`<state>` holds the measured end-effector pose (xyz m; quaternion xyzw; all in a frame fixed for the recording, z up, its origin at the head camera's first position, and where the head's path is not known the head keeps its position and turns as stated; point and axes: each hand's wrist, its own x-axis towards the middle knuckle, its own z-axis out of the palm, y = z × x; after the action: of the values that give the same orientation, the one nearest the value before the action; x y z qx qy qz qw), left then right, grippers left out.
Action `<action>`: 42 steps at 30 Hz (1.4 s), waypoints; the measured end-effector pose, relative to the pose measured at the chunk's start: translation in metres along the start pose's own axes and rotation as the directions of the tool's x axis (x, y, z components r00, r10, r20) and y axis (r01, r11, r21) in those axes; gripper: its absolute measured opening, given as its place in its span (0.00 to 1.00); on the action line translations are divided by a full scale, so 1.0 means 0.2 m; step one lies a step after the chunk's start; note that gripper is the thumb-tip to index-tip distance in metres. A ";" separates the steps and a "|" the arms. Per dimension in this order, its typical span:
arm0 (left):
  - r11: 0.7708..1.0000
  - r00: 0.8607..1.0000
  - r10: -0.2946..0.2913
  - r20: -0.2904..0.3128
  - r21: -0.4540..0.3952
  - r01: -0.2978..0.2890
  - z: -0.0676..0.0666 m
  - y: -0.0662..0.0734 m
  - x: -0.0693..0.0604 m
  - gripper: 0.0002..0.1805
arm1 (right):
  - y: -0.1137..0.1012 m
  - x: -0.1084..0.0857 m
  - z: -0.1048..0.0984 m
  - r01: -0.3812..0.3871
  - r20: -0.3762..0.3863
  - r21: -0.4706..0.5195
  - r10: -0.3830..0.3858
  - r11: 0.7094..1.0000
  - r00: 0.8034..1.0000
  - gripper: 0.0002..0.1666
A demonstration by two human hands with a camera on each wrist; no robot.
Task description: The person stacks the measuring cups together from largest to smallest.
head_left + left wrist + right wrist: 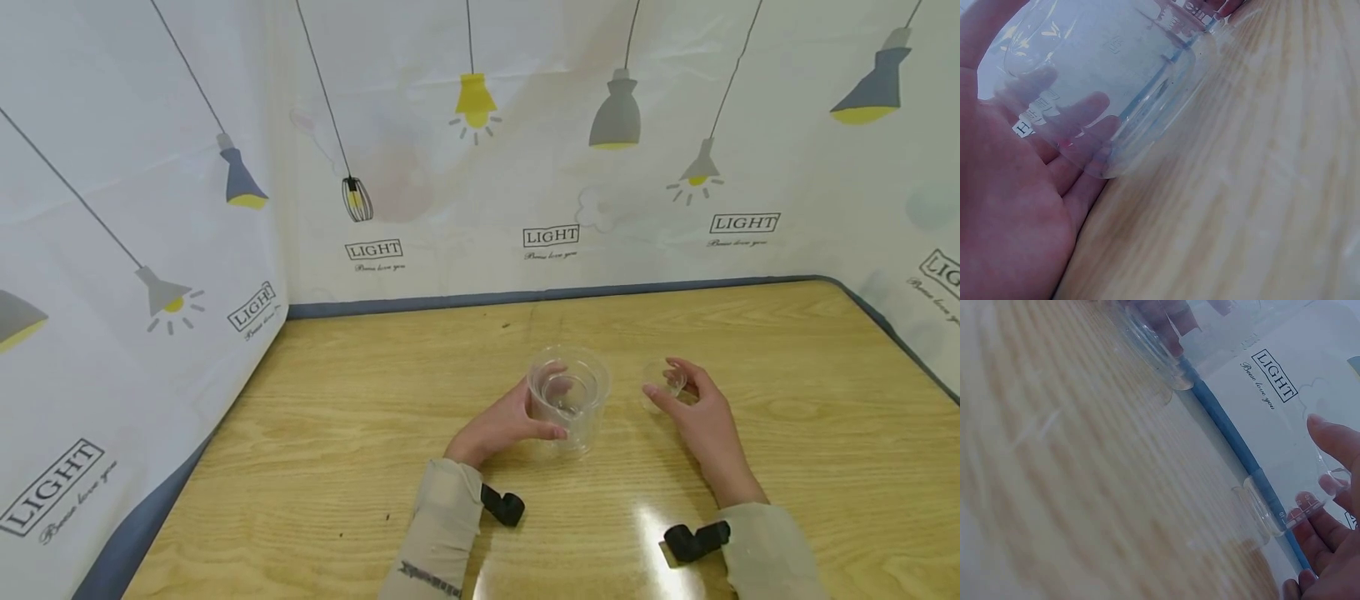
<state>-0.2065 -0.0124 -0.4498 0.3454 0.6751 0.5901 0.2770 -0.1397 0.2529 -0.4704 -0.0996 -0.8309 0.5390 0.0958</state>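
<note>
A wide clear plastic cup [592, 412] stands on the wooden table in front of me. My left hand [498, 423] grips it from the left, thumb on the near side and the other fingers behind, seen through the wall. Up close in the left wrist view, the cup [1135, 69] is see-through, with faint raised marks on it. To its right, my right hand [705, 421] holds a small clear measuring cup [654, 377] between thumb and fingers. White graduation marks show on that measuring cup [1272, 506] in the right wrist view. The two cups stand apart.
The wooden table [360, 392] has a few dark specks. White sheeting [450, 183] printed with lamps and the word LIGHT rises behind and at both sides, with a blue-grey edge along the table. A black wrist device [504, 506] sits at each sleeve.
</note>
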 end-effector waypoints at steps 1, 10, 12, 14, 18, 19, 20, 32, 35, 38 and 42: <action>1.000 1.000 -0.004 0.001 0.004 0.004 0.00 0.00 0.00 0.45 | 0.00 0.00 0.00 0.001 0.000 0.001 -0.001 1.000 1.000 0.44; 1.000 1.000 -0.007 0.001 0.018 0.007 0.00 -0.01 0.00 0.45 | 0.00 0.00 0.00 -0.006 0.002 -0.010 0.006 1.000 1.000 0.45; 1.000 1.000 -0.008 0.000 0.021 0.008 0.00 -0.01 0.00 0.44 | 0.00 0.00 0.00 -0.012 0.002 -0.009 0.012 1.000 1.000 0.46; 1.000 1.000 -0.012 -0.001 0.025 0.012 0.00 0.00 0.00 0.45 | 0.00 0.00 0.00 -0.014 0.002 -0.006 0.014 1.000 1.000 0.47; 1.000 1.000 -0.016 -0.001 0.023 0.016 0.00 0.00 0.00 0.44 | 0.00 0.00 0.01 -0.010 -0.003 -0.005 0.010 1.000 1.000 0.48; 1.000 1.000 -0.016 -0.001 0.022 0.016 0.00 0.00 0.00 0.44 | 0.00 0.00 0.01 -0.007 -0.004 -0.010 0.007 1.000 1.000 0.47; 1.000 1.000 -0.018 -0.002 0.023 0.018 0.00 0.00 0.01 0.44 | 0.00 0.00 0.01 -0.004 -0.003 -0.018 0.004 1.000 1.000 0.47; 1.000 1.000 -0.010 0.000 0.016 0.010 0.00 0.00 0.00 0.44 | 0.01 0.00 0.00 0.023 0.022 -0.070 -0.022 0.997 1.000 0.46; 1.000 1.000 -0.011 0.001 0.018 0.011 0.00 0.00 0.00 0.44 | 0.01 0.00 -0.01 0.035 0.049 -0.081 -0.032 0.996 0.998 0.45; 1.000 1.000 -0.015 0.001 0.022 0.015 0.00 0.00 0.00 0.45 | 0.01 0.00 -0.02 0.048 0.077 -0.090 -0.041 0.995 0.996 0.45; 0.999 1.000 -0.019 0.000 0.026 0.019 0.00 0.00 0.00 0.45 | 0.02 0.00 -0.04 0.050 0.099 -0.085 -0.041 0.995 0.994 0.46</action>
<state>-0.2067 -0.0126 -0.4496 0.3426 0.6858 0.5787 0.2783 -0.1373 0.2610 -0.4701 -0.0583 -0.8594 0.5040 0.0629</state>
